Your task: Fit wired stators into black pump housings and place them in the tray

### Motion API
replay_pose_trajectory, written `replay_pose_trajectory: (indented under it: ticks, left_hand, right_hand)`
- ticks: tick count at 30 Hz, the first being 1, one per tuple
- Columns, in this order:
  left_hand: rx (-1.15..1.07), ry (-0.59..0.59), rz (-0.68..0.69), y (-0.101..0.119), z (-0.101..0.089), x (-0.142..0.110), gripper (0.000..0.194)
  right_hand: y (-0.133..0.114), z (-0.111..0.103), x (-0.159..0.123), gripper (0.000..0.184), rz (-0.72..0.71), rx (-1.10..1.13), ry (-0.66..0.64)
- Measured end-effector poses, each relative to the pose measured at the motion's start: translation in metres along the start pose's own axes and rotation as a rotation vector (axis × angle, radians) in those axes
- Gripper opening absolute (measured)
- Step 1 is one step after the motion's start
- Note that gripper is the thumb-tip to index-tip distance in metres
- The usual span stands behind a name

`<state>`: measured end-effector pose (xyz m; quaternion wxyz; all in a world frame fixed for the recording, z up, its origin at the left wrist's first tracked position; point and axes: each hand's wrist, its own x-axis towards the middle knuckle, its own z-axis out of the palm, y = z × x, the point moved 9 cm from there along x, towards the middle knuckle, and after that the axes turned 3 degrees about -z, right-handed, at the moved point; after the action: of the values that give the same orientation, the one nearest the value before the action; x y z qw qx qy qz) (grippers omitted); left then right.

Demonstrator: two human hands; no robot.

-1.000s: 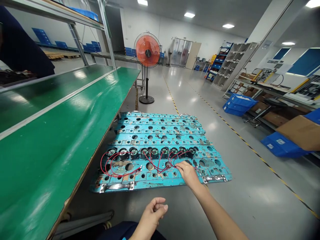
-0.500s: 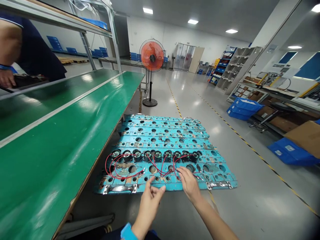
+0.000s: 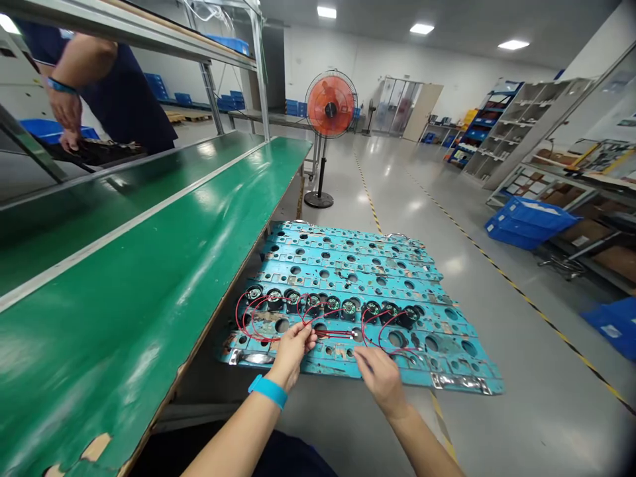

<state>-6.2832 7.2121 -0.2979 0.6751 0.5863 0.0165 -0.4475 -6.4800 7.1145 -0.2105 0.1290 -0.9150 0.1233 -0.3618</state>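
Note:
Several small round black motors (image 3: 332,306) with green circuit boards stand in a row across a worn turquoise board (image 3: 322,364) full of holes. Thin red wires (image 3: 332,332) run from them; a bundle lies lengthwise, its white connectors pointing right. My left hand (image 3: 294,348), with a blue band at the wrist, is closed on this bundle, pinching it between thumb and fingers. Just below the connector ends is my right hand (image 3: 381,376), its fingers loosely bent and apart, holding nothing I can see. More red wires curve from the motors at both sides.
A green-topped bench (image 3: 213,218) runs along the left, its edge beside the board. Metal handles (image 3: 461,383) are fixed on the board's near edge. A standing fan (image 3: 331,109) is ahead. Blue crates (image 3: 529,222) stand at right. Another person's hand (image 3: 67,112) works beyond the bench.
My left hand has moved up onto the red wires and closed on them. The bundle now lies straighter, connectors to the right. My right hand has come away from the wires. The view has turned left.

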Motion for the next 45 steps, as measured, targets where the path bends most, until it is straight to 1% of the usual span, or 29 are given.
replay_pose_trajectory:
  ticks: [3,5,7,10,13,16,19,21,24,26,28,29,30,32,33,34,36,39,41,43,45]
  left_hand:
    - [0.065,-0.022,-0.061,-0.001,0.000,0.006,0.031]
    - [0.116,-0.035,-0.070,0.001,0.001,0.006,0.031]
    - [0.172,-0.038,-0.053,0.005,0.000,0.005,0.030]
    - [0.256,0.000,0.024,0.019,-0.009,0.002,0.031]
    - [0.338,0.059,0.104,0.035,-0.025,0.003,0.031]
    - [0.444,0.096,0.122,0.044,-0.038,0.008,0.029]
    - [0.561,0.115,0.134,0.048,-0.042,0.016,0.028]
    - [0.626,0.130,0.176,0.049,-0.041,0.018,0.027]
    - [0.718,0.193,0.319,0.056,-0.042,0.007,0.025]
    - [0.795,0.270,0.471,0.065,-0.042,-0.012,0.028]
    - [0.892,0.315,0.658,0.078,-0.033,-0.036,0.035]
    - [0.951,0.301,0.756,0.083,-0.024,-0.046,0.039]
    - [1.017,0.258,0.852,0.088,-0.012,-0.055,0.043]
    - [1.157,0.115,1.019,0.092,0.014,-0.064,0.051]
    - [1.223,0.042,1.086,0.092,0.024,-0.065,0.054]
    - [1.283,-0.018,1.141,0.091,0.030,-0.064,0.055]
    - [1.378,-0.080,1.225,0.089,0.030,-0.060,0.053]
    - [1.486,-0.093,1.306,0.080,0.014,-0.059,0.051]
    - [1.558,-0.132,1.343,0.068,0.009,-0.065,0.044]
    - [1.625,-0.203,1.367,0.052,0.011,-0.075,0.036]
    - [1.674,-0.256,1.381,0.037,0.018,-0.086,0.030]
  right_hand:
    - [-0.024,0.034,0.018,0.029,-0.048,0.042,-0.076]
    - [-0.030,0.056,0.030,0.034,-0.033,0.040,-0.114]
    - [-0.029,0.073,0.041,0.033,-0.001,0.032,-0.144]
    - [-0.019,0.087,0.050,0.026,0.031,0.024,-0.196]
    - [-0.009,0.090,0.053,0.023,0.055,0.011,-0.246]
    - [-0.005,0.089,0.053,0.023,0.072,-0.013,-0.283]
    - [-0.008,0.085,0.049,0.025,0.076,-0.052,-0.301]
    - [-0.015,0.083,0.044,0.025,0.056,-0.078,-0.313]
    - [-0.027,0.081,0.034,0.028,0.020,-0.109,-0.327]
    - [-0.032,0.080,0.029,0.032,0.013,-0.119,-0.327]
    - [-0.034,0.079,0.027,0.033,0.016,-0.116,-0.327]
    - [-0.034,0.079,0.027,0.033,0.020,-0.114,-0.325]
    - [-0.034,0.079,0.026,0.033,0.025,-0.112,-0.324]
    - [-0.034,0.078,0.027,0.035,0.031,-0.111,-0.319]
    - [-0.034,0.077,0.027,0.036,0.031,-0.112,-0.316]
    - [-0.035,0.076,0.027,0.037,0.025,-0.111,-0.312]
    - [-0.035,0.074,0.026,0.040,0.006,-0.105,-0.304]
    - [-0.031,0.072,0.024,0.040,-0.012,-0.092,-0.294]
    - [-0.027,0.072,0.023,0.039,0.000,-0.088,-0.291]
    - [-0.025,0.071,0.023,0.039,0.021,-0.089,-0.293]
    - [-0.025,0.070,0.022,0.038,0.040,-0.095,-0.296]
